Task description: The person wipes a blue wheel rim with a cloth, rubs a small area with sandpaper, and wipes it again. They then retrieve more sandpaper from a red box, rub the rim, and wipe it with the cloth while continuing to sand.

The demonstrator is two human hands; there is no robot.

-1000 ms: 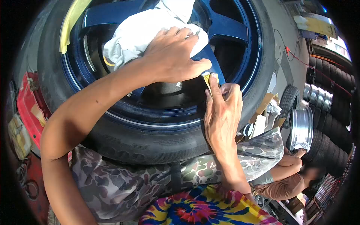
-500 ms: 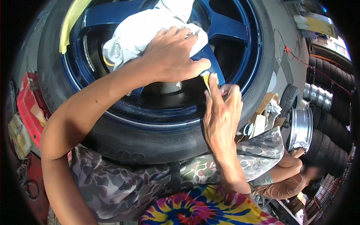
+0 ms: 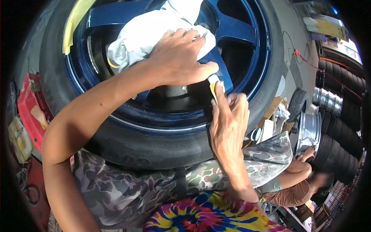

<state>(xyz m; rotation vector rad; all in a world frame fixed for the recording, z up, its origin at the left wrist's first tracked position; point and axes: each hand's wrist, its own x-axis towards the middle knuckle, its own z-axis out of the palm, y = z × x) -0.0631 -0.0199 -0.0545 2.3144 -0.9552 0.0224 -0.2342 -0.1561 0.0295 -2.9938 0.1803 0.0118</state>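
Note:
A tyre (image 3: 127, 147) with a dark blue spoked rim (image 3: 235, 29) rests on my lap, filling the upper part of the head view. My left hand (image 3: 176, 58) presses a white cloth (image 3: 150, 31) against the hub and a spoke. My right hand (image 3: 228, 120) pinches a small folded yellow piece, like sandpaper (image 3: 213, 86), against the lower edge of a blue spoke, just under my left thumb. A strip of yellow masking tape (image 3: 75, 21) lies along the rim's upper left edge.
Another person (image 3: 299, 181) crouches at the lower right beside a silver rim (image 3: 309, 131). Stacked tyres (image 3: 344, 135) and rims line the right side. Cardboard scraps (image 3: 272, 112) lie past the tyre. A red object (image 3: 29, 108) sits at the left.
My right hand has slid slightly up along the spoke with the yellow piece. The left hand and cloth have hardly moved.

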